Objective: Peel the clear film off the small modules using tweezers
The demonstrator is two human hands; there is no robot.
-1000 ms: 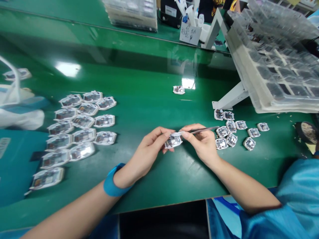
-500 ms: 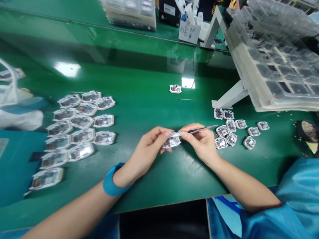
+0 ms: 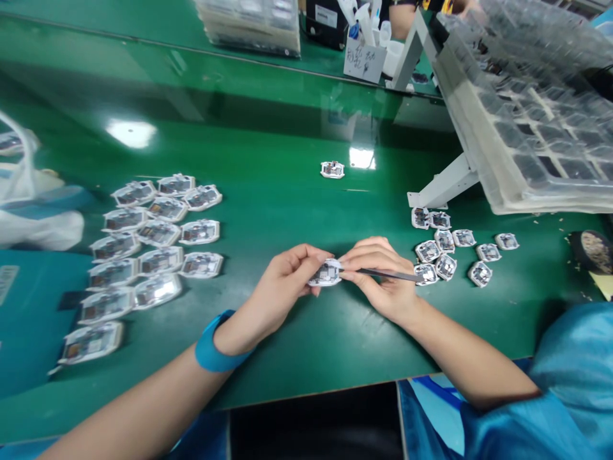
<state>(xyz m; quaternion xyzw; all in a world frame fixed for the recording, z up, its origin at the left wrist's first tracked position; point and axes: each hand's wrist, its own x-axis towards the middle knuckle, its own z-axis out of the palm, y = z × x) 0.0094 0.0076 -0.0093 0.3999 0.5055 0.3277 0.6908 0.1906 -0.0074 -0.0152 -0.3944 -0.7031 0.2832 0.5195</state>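
My left hand (image 3: 292, 275) pinches the left side of a small white-framed electronic module (image 3: 325, 273), holding it just above the green table. The module's open face shows silvery parts and circuitry. At its right edge, the fingers of my right hand (image 3: 380, 278) close around slim metal tweezers (image 3: 390, 275). Their dark end points right, past the palm. The tips at the module are hidden by my fingers. A blue band (image 3: 211, 348) circles my left wrist.
Similar modules lie in rows at left (image 3: 158, 233) and a looser cluster at right (image 3: 445, 241); one module (image 3: 332, 169) sits farther back. A raised rack with clear trays (image 3: 541, 140) overhangs the right. A small dark bowl (image 3: 594, 249) stands far right. Another person's arm (image 3: 401, 20) shows behind.
The tweezers have swung so their rear end points lower. My right fingers have shifted closer over the module, which moved slightly left. The lone far module slid slightly left; another person's arm appeared.
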